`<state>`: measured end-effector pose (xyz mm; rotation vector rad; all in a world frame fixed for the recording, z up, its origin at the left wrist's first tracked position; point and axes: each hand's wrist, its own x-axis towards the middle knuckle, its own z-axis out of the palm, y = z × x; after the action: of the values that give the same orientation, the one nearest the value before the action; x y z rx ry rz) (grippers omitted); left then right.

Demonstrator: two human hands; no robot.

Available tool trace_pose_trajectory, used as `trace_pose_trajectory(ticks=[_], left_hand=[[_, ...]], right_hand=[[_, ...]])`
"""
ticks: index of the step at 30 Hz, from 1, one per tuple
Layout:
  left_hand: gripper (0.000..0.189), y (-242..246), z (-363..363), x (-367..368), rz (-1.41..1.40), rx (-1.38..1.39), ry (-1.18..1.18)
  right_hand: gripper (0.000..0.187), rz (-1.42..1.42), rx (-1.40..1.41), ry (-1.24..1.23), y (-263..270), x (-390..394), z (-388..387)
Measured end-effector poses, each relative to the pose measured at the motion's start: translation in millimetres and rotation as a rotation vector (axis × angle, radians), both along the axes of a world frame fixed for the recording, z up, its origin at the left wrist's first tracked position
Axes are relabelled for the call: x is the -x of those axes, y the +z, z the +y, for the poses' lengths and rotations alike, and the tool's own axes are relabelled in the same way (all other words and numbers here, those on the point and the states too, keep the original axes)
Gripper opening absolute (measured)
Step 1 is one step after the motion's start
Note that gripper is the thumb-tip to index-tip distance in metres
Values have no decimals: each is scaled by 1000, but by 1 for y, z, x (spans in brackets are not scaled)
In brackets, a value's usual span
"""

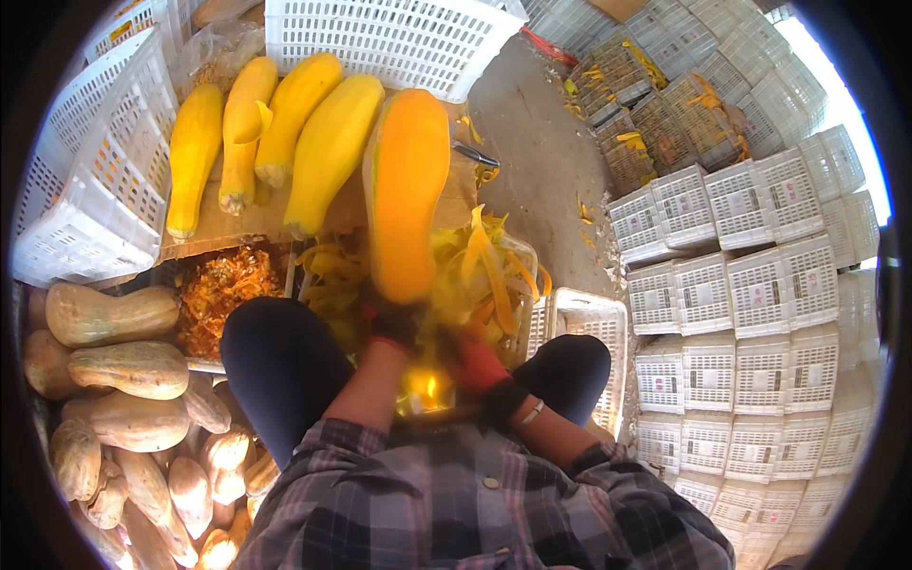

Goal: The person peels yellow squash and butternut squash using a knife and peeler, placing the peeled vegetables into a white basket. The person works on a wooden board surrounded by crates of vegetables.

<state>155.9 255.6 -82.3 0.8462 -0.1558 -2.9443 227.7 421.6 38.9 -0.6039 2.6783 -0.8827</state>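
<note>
A partly peeled squash (407, 199) with orange flesh points away from me, its near end at my left hand (392, 320), which wears a dark and red glove and grips that end. My right hand (476, 360), in a red glove with a dark cuff, is blurred beside it over a crate (529, 256) of yellow peelings (488, 267). Whether it holds a tool cannot be seen. Several peeled yellow squashes (331, 157) lie side by side on a cardboard-covered surface (456, 185). A dark-handled knife or peeler (476, 154) lies right of the orange squash.
Unpeeled tan squashes (128, 369) are heaped at the lower left, near a container of orange pulp and seeds (228, 296). White plastic crates stand at the left (107, 157) and top (392, 43). Stacked crates (734, 242) line the right side. Peel scraps (586, 212) lie on the concrete floor.
</note>
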Motion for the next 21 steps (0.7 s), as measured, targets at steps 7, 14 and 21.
trace_pose_trajectory(ticks=[7,14,21], left_hand=[[51,14,4,1,114,-141,80],[46,11,6,-1,215,715,32],[46,7,14,-1,254,-39,51]], right_hand=[[46,272,130,-112,77,144,-49],[33,373,-204,-73,114,285,-138],[47,311,-247,40,46,96,-82]])
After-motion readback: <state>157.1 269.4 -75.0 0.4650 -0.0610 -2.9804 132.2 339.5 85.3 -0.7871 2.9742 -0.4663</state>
